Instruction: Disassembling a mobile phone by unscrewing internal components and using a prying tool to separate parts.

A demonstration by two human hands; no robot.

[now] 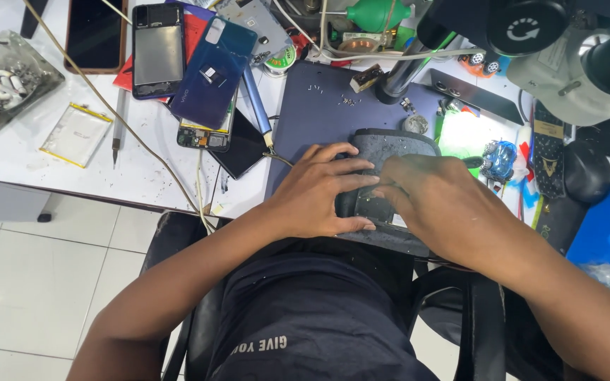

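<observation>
On the dark mat, left hand [319, 194] grips the opened black phone [383, 204]; right hand [435, 204] fingers press its inside; disassembly midway.

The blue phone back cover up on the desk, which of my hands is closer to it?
Left. The left hand lies below and right of the blue phone back cover, on the dark phone being worked on. The right hand sits farther right, beyond the left one.
</observation>
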